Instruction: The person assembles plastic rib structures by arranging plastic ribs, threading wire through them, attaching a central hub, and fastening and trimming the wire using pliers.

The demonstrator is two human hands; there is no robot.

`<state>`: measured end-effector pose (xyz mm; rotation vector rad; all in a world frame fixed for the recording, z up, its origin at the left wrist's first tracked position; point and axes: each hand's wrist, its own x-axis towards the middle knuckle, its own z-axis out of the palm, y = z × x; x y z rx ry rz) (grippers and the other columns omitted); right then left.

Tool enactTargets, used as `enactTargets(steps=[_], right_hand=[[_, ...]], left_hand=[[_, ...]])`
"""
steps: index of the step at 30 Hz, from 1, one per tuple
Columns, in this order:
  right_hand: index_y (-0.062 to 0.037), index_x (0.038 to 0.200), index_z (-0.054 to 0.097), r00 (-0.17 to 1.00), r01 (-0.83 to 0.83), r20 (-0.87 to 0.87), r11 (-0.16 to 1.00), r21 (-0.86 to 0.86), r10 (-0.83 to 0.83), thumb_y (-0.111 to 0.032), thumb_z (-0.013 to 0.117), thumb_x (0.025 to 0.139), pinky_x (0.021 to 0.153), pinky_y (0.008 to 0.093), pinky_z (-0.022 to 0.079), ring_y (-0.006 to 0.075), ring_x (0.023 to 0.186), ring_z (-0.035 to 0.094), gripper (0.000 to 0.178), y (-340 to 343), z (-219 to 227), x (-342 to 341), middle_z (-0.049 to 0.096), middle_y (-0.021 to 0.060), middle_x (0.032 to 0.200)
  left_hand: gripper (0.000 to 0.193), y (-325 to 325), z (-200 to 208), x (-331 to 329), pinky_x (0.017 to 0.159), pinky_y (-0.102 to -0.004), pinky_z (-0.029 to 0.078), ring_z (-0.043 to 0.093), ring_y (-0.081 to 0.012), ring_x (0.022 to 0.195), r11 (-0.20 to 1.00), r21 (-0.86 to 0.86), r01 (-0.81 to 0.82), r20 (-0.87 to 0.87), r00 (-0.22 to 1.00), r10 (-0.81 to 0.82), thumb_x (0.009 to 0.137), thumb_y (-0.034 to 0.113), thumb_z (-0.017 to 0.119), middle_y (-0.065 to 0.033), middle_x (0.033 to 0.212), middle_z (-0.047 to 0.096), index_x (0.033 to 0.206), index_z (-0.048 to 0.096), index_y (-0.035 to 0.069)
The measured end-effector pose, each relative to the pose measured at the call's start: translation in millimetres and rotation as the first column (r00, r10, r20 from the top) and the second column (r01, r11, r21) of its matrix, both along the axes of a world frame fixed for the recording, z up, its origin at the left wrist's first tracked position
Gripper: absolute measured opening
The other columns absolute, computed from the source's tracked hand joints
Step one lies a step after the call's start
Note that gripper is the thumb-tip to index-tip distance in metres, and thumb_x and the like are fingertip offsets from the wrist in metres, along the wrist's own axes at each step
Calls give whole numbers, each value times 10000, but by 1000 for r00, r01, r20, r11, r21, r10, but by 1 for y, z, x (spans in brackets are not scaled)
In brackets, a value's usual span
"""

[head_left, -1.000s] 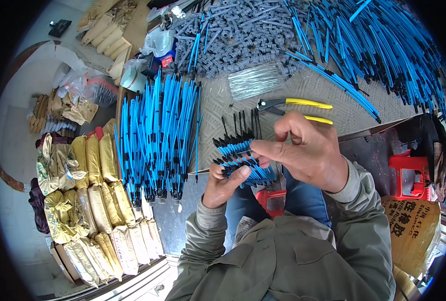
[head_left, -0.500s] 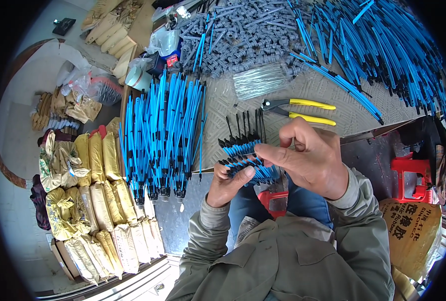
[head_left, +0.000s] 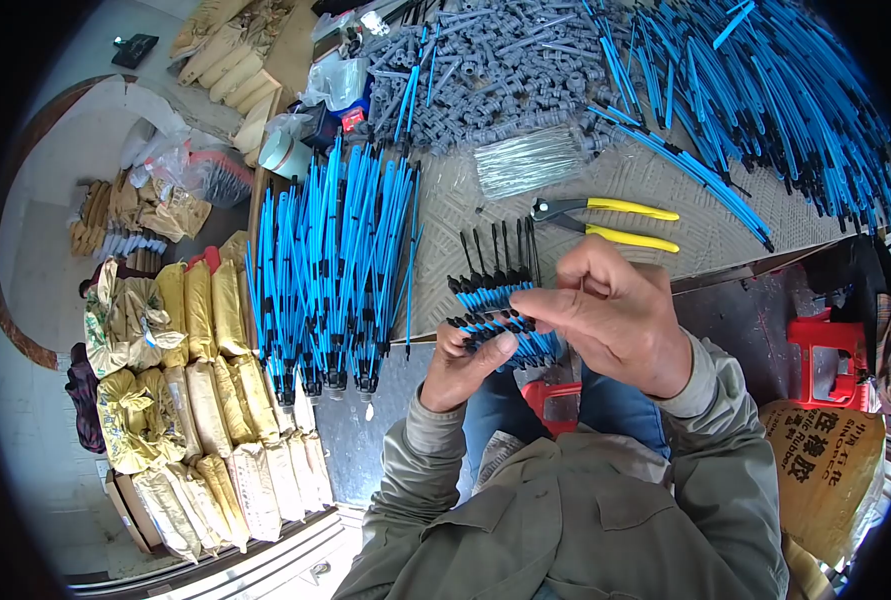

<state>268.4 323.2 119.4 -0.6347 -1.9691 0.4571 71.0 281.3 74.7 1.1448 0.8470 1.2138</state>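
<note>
Grey patterned worktop (head_left: 665, 190) across the upper middle of the frame, strewn with parts. Near centre, a small bundle of blue sticks with black tips (head_left: 495, 300), held fanned, black tips pointing up toward the top of the frame. Left hand (head_left: 465, 365) just below centre, closed around the lower end of the bundle, thumb pressed across the front of the sticks. Right hand (head_left: 615, 320) right of centre, fingers curled, thumb and forefinger pinched at the right edge of the bundle; exactly which stick, impossible to tell. Just above the right hand, yellow-handled pliers (head_left: 605, 220) lying flat on the worktop, apart from both hands. Left of centre, a long stack of blue sticks (head_left: 335, 270) in rows at the worktop's edge. Upper right, a loose heap of blue sticks (head_left: 765, 90). Top centre, a pile of grey plastic parts (head_left: 495, 70). Far left, filled yellowish sacks (head_left: 205, 400) on the floor. Lower right, a red stool (head_left: 830, 360).
</note>
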Motion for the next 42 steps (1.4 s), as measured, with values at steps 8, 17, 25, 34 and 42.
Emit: enactTargets(steps=[8, 17, 25, 34, 42], right_hand=[[-69, 915, 655, 993, -31, 120, 994, 103, 18, 25, 701, 655, 446, 226, 391, 97, 514, 494, 280, 4, 9, 3, 464, 35, 763], [-64, 907, 653, 995, -89, 44, 994, 60, 87, 22, 696, 660, 448, 236, 390, 98, 525, 493, 265, 9, 6, 4, 474, 39, 773], [-36, 901, 634, 989, -40, 146, 981, 192, 12, 17, 691, 651, 461, 246, 422, 121, 541, 524, 262, 3, 15, 6, 505, 57, 793], [-37, 881, 611, 988, -96, 128, 989, 111, 82, 10, 682, 635, 477, 278, 450, 163, 565, 559, 260, 10, 10, 6, 532, 71, 812], [-39, 895, 601, 988, -48, 154, 988, 145, 26, 27, 671, 653, 486, 288, 456, 174, 575, 570, 260, 7, 12, 5, 534, 81, 824]], left_hand=[[225, -3, 1, -1, 817, -263, 455, 568, -95, 912, 1000, -13, 19, 9, 1000, -19, 859, 81, 628, -36, 994, 642, 1068, 614, -2], [217, -3, 0, -1, 802, -261, 462, 566, -92, 892, 999, -18, 43, 27, 999, -43, 857, 67, 627, -36, 982, 641, 1062, 615, -2], [235, -3, -2, 2, 739, -221, 451, 554, -70, 850, 1000, -5, -19, -21, 1000, 19, 839, 88, 658, -12, 935, 638, 1058, 619, 11], [195, -5, -5, 1, 639, -201, 422, 511, -42, 731, 998, -3, -68, -90, 994, 67, 832, 90, 667, 22, 852, 627, 1009, 643, 11], [187, -1, 1, 2, 639, -195, 420, 510, -38, 727, 998, 49, -35, -107, 993, 40, 833, 111, 669, 19, 823, 625, 980, 649, -3]])
